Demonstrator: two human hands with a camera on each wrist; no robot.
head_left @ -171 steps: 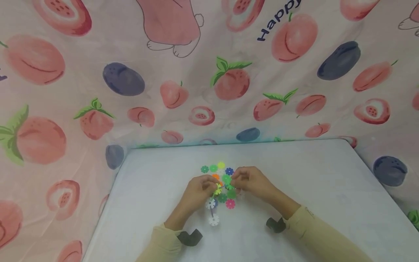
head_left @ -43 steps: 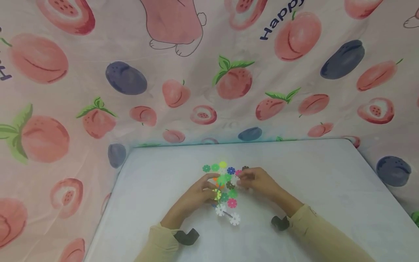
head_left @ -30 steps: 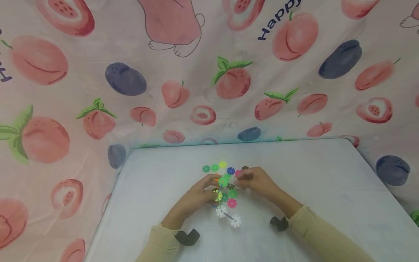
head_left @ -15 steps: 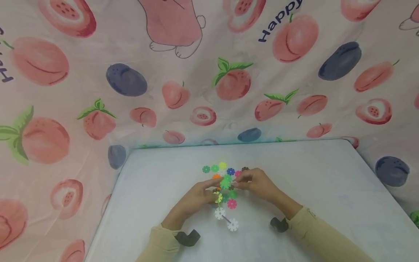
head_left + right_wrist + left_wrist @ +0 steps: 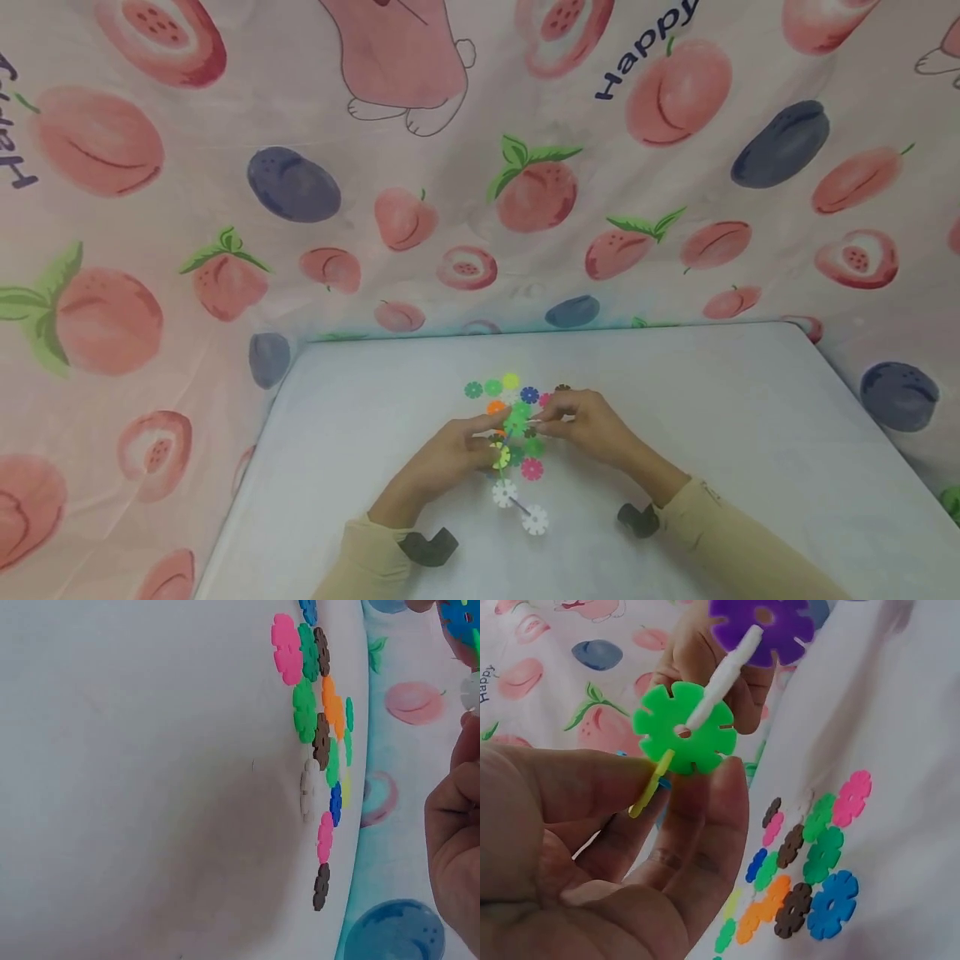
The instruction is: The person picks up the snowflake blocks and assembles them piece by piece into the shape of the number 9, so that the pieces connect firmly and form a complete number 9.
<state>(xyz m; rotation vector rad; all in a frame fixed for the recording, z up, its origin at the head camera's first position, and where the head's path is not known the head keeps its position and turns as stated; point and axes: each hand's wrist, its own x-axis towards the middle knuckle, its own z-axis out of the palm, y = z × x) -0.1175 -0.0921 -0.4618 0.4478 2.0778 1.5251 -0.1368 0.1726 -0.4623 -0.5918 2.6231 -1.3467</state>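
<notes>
A chain of notched plastic discs hangs from my left hand [image 5: 450,454]. In the left wrist view a purple disc [image 5: 776,634], an edge-on white disc [image 5: 724,679], a green disc [image 5: 682,731] and an edge-on yellow disc [image 5: 652,784] are slotted together. My left thumb and fingers pinch the chain around the yellow disc. At the chain's upper end, in the head view, sits a light-green disc [image 5: 517,422]. My right hand [image 5: 588,423] pinches a white disc [image 5: 470,694] against that end; whether it is slotted in is unclear. A blue disc [image 5: 459,621] shows above it.
Loose discs lie on the white table [image 5: 712,433] under and behind my hands, among them a pink disc [image 5: 532,469], a dark-blue disc [image 5: 529,395] and an orange disc [image 5: 496,407]. A fruit-print cloth [image 5: 405,150] hangs behind the table.
My right hand has taken a white disc and brought it, turned edge-on, to the light-green disc. The chain has swung rightward since the earliest frame, and its white lower end has lately dropped slightly.
</notes>
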